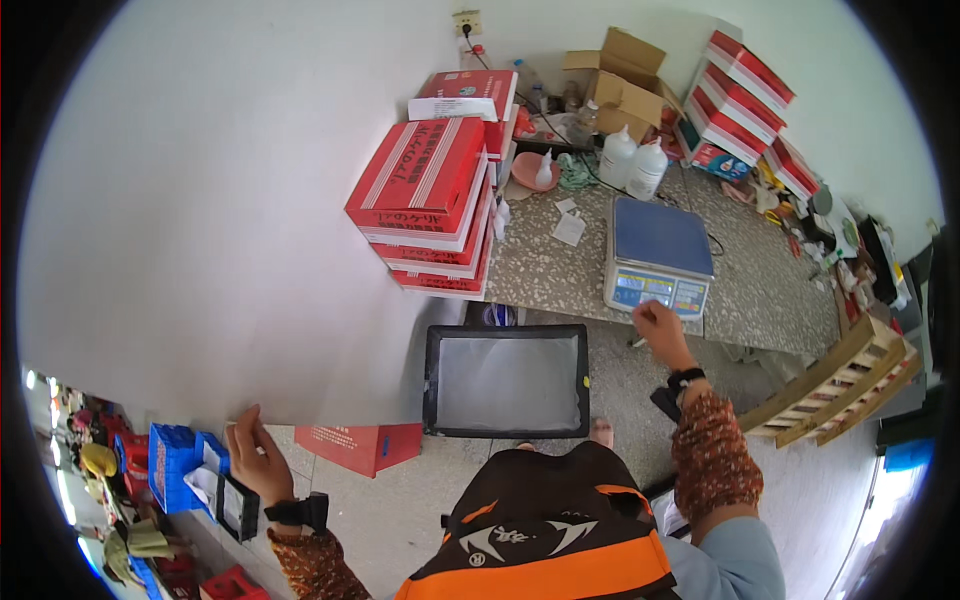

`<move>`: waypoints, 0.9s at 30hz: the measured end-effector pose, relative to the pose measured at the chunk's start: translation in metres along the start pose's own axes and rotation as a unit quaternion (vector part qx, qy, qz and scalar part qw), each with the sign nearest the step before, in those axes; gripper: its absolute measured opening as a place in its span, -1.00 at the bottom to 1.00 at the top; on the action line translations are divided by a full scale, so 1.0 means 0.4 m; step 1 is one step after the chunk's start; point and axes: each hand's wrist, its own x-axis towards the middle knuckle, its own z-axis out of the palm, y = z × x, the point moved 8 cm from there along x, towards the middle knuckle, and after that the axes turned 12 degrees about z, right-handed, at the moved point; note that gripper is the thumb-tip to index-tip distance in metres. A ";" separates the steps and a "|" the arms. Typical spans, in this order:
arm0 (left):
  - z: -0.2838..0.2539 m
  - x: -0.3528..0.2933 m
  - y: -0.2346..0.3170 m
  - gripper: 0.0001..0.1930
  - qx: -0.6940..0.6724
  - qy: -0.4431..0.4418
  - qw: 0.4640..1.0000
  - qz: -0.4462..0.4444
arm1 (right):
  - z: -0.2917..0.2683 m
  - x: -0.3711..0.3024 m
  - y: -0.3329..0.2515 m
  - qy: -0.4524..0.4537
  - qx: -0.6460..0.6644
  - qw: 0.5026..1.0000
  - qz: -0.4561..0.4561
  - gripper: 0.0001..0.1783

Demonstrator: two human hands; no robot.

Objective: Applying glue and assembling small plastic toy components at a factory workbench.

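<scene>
My right hand (pixel 660 332) is at the front panel of a weighing scale (pixel 662 238) with a blue pan, its fingers curled in. Whether anything is inside them is hidden. Nothing lies on the scale's pan. Off to the left, my left hand (pixel 258 460) is raised beside the lower edge of a white wall (pixel 230 220), fingers stretched out and holding nothing. Between my hands, just in front of the table, is a black-rimmed tray (pixel 582 385) with a pale, flat inside. A black and orange apron (pixel 540 545) covers my front.
Red and white boxes (pixel 425 180) are stacked on the speckled table (pixel 550 275), with more boxes (pixel 735 100) at the back right. White bottles (pixel 632 162) stand behind the scale. A wooden pallet (pixel 830 385) leans right. Below are a red box (pixel 360 447) and blue crates (pixel 172 468).
</scene>
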 end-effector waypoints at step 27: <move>0.112 0.204 0.003 -0.70 0.548 -0.002 0.813 0.197 | 0.396 1.178 -0.108 0.060 -0.119 0.987 -0.092 -0.58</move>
